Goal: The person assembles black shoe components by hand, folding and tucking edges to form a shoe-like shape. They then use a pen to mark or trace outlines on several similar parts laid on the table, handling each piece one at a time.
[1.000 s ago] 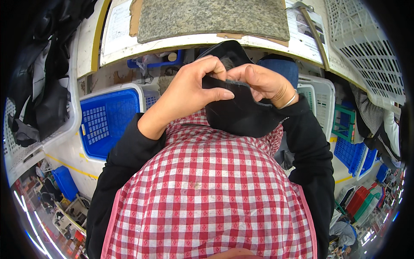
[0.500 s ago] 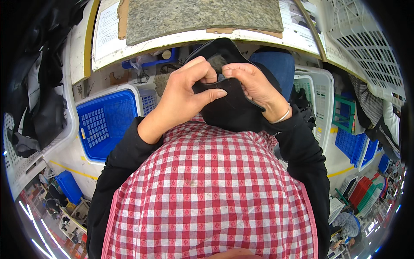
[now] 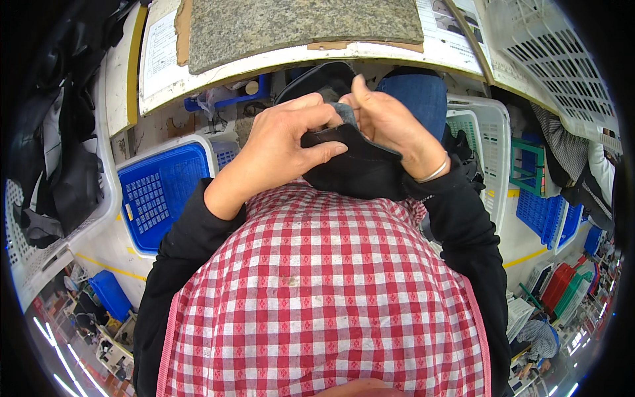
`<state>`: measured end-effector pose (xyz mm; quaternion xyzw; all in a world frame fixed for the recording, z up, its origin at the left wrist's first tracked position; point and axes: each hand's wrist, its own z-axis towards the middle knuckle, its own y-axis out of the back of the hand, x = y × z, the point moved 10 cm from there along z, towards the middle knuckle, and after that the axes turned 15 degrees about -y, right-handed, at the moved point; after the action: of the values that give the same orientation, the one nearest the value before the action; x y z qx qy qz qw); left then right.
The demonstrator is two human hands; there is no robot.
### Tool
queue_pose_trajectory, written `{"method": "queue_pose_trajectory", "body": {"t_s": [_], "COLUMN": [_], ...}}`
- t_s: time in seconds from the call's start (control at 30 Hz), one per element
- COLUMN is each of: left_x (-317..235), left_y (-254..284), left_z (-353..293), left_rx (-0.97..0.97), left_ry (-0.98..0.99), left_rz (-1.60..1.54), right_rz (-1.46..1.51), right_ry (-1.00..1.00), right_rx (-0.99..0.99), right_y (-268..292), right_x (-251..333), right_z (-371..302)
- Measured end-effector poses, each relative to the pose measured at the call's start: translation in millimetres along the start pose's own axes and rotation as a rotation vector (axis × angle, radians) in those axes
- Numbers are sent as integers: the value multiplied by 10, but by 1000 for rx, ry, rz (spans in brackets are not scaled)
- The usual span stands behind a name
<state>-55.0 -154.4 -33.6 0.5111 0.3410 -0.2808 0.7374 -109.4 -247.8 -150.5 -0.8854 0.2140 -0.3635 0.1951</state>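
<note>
A black piece that looks like a shoe upper (image 3: 357,169), with a grey fuzzy lining, lies across my lap below the bench edge. My left hand (image 3: 291,132) is closed on its rim, thumb on the black outer face and bent fingers at the lining side. My right hand (image 3: 397,126) is at the opening, its thumb lifted away from the fingers. Those fingers rest against the inner side of the upper, partly hidden by it. A curved black flap of the piece stands up beyond my left fingers.
Ahead is a workbench with a speckled stone slab (image 3: 304,30) on cardboard. A blue crate (image 3: 162,192) stands left, beside a white basket (image 3: 109,178) of black pieces. White baskets (image 3: 493,152) are at the right, one (image 3: 562,66) raised near the bench.
My right thumb has lifted off the rim, and the right hand has opened from its pinch. My left hand keeps its grip. The grey lining shows more between the hands.
</note>
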Motion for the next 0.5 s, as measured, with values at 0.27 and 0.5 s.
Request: {"method": "queue_pose_trajectory", "body": {"t_s": [0.27, 0.5], "left_x": [89, 71], "left_y": [16, 19], "left_z": [-51, -15], "left_rx": [-61, -58], "left_ry": [57, 58], "left_rz": [-59, -41], "right_rz": [-647, -1085], "right_ry": [232, 457], "right_rx": [7, -143], "right_y": [-48, -248], "right_x": [428, 621], "right_z": [-479, -705]}}
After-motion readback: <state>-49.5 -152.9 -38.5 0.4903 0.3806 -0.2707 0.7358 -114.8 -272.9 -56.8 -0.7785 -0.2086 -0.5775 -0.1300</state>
